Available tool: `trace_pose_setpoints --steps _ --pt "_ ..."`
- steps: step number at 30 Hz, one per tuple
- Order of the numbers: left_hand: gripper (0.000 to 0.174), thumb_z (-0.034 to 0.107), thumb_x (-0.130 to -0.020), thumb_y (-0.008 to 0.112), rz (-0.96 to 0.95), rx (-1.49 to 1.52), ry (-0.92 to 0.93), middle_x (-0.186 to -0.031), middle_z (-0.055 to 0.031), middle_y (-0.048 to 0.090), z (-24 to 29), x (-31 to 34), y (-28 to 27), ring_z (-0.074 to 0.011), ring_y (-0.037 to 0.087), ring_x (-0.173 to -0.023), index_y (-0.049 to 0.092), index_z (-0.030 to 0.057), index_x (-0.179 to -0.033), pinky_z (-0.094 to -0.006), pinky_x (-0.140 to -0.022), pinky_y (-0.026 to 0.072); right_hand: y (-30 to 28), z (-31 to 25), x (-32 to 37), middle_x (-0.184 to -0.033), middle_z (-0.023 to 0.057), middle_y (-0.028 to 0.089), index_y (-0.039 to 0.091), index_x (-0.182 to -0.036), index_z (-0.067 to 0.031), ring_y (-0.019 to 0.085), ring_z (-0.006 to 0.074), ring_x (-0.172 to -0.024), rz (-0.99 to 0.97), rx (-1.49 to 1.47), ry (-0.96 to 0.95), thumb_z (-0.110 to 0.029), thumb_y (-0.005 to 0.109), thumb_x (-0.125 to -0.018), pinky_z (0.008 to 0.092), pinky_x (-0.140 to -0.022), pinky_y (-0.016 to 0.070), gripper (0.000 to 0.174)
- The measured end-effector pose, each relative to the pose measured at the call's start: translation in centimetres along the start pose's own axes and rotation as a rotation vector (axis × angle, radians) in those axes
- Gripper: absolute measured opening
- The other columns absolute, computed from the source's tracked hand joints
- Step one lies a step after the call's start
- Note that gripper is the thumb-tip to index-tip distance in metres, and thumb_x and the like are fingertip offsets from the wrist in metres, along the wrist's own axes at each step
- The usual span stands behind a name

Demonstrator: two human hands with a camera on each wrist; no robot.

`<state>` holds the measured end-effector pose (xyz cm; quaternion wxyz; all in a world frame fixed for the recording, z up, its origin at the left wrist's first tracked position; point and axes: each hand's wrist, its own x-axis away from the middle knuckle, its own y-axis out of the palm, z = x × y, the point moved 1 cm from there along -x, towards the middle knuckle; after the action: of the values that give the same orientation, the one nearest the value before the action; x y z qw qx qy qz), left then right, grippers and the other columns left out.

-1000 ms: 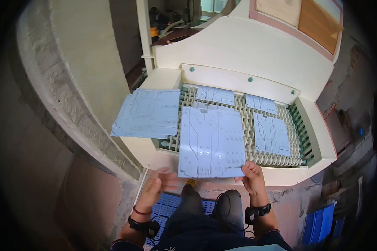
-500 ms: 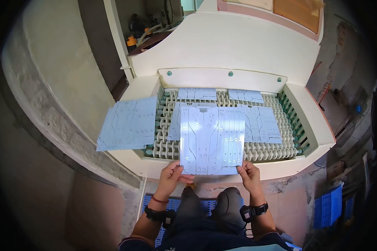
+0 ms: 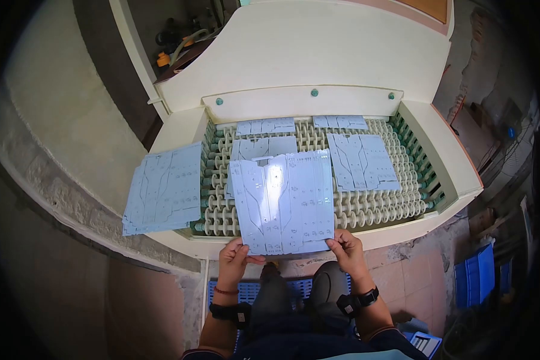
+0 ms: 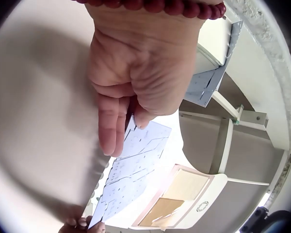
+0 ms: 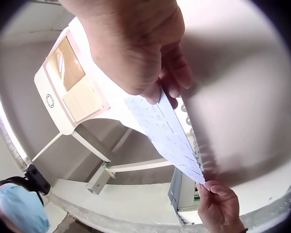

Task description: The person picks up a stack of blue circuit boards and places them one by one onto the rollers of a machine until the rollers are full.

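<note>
A light blue panel (image 3: 282, 201) with dark line patterns is held up in front of the roller bed in the head view. My left hand (image 3: 234, 261) pinches its lower left corner and my right hand (image 3: 347, 253) pinches its lower right corner. In the left wrist view the left hand (image 4: 136, 73) has the panel (image 4: 136, 160) between thumb and fingers. The right wrist view shows the right hand (image 5: 136, 48) gripping the panel (image 5: 165, 133) at the other corner.
Several similar panels lie on the white rollers (image 3: 378, 207), one at the right (image 3: 363, 162). A stack of panels (image 3: 165, 192) rests on the machine's left edge. The white machine cover (image 3: 306, 48) rises behind, with a blue container (image 3: 474, 276) on the floor at right.
Over the last second my left hand has come to the panel's lower left corner and taken hold. The head view has shifted, and the panel tilts slightly differently between both hands.
</note>
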<state>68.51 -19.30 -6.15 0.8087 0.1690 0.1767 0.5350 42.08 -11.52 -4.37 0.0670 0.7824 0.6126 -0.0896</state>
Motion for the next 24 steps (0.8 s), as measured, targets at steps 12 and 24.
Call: trace_pose_setpoints --steps 12,24 --pt "0.027 0.01 -0.088 0.046 0.075 -0.122 -0.035 -0.085 -0.0152 0.062 0.7 0.6 0.7 -0.0199 0.063 -0.068 0.049 -0.0065 -0.109 -0.0324 -0.061 0.055 -0.3 -0.2 0.3 -0.083 0.0036 0.062 0.057 -0.1 0.0018 0.054 0.0069 -0.077 -0.01 0.013 0.034 -0.005 0.056 -0.083 0.0216 -0.07 0.044 0.018" --pt "0.025 0.009 -0.088 0.045 0.173 -0.122 -0.279 -0.086 -0.0154 0.062 4.4 7.1 0.6 -0.0194 0.063 -0.066 0.05 -0.0077 -0.107 -0.0291 -0.058 0.0536 0.5 -3.6 4.7 -0.071 0.0073 0.062 0.058 -0.105 -0.0023 0.053 0.0076 -0.064 -0.309 0.277 0.255 -0.011 0.059 -0.082 0.0229 -0.058 0.0436 0.025"
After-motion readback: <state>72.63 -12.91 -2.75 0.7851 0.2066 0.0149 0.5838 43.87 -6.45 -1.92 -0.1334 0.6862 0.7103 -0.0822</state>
